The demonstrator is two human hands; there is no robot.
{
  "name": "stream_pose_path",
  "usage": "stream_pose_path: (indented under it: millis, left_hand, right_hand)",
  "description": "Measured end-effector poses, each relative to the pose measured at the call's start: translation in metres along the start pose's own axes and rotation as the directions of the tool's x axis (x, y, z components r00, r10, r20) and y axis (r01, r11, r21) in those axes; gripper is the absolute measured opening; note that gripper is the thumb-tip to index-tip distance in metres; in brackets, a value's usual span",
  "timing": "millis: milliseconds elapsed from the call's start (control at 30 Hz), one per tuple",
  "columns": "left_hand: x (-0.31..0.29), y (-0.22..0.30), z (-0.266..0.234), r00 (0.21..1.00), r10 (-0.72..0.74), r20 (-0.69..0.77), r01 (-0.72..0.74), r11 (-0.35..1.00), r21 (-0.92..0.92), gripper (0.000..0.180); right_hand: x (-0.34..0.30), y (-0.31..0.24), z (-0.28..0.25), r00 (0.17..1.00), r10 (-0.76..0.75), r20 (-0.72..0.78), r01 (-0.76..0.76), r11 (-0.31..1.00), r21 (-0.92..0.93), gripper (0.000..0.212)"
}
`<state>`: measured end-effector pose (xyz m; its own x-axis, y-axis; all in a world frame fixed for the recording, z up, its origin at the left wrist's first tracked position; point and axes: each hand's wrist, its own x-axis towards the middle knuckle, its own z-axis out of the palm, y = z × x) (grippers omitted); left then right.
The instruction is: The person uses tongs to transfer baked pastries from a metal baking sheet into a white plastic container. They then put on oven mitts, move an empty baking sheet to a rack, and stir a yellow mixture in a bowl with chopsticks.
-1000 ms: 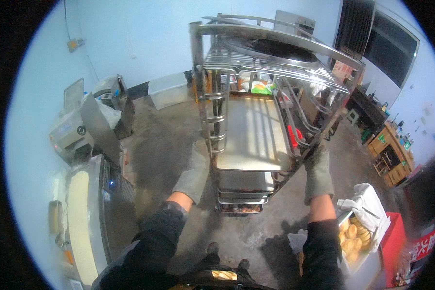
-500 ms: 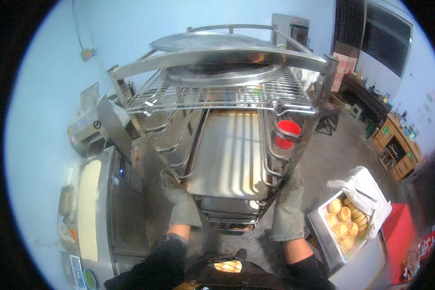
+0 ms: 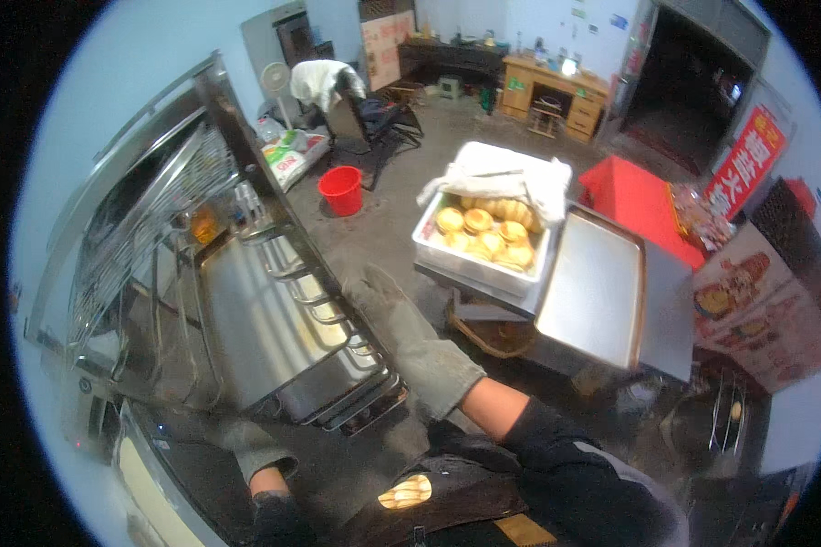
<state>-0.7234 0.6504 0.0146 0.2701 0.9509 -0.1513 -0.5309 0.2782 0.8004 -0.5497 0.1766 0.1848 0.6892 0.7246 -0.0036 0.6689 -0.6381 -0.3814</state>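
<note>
A metal tray rack [image 3: 283,210] stands tilted in view at the left, with wire shelf guides along its sides. A flat baking tray [image 3: 255,319] lies in it, and several more are stacked below. My right hand [image 3: 415,342], in a thick grey-green oven mitt, is closed at the rack's right upright; its fingertips are blurred. My left hand [image 3: 257,448], in a matching mitt, is at the rack's near left side, closed on its frame, with the fingers partly hidden and smeared. A wire grid shelf [image 3: 155,219] forms the upper part of the rack.
Right of the rack, a white box [image 3: 483,264] of round golden pastries stands on a table beside a baking tray [image 3: 593,283]. A red bucket [image 3: 341,191] is on the floor. A red box [image 3: 643,210] and a wooden desk [image 3: 556,91] are beyond. A worktop [image 3: 150,483] borders the left.
My view has swung right, so the rack has shifted to the left of the picture and appears tilted. Both mitts stay at the rack's sides. The pastry box now lies nearer the middle.
</note>
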Motion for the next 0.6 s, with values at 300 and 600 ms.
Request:
stream_pose_path:
  millis: [300, 600]
  left_hand:
    - [-0.223, -0.055, -0.119, 0.944, -0.287, -0.165, 0.331, 0.828, 0.453, 0.047]
    - [-0.464, -0.223, 0.01, 0.362, -0.916, 0.174, 0.266, 0.28, 0.922, 0.031]
  right_hand:
    - [-0.219, 0.156, 0.034, 0.561, 0.828, 0.003, 0.242, -0.167, 0.956, 0.039]
    - [-0.387, 0.449, 0.123, 0.104, 0.889, 0.445, 0.041, -0.451, 0.892, 0.051]
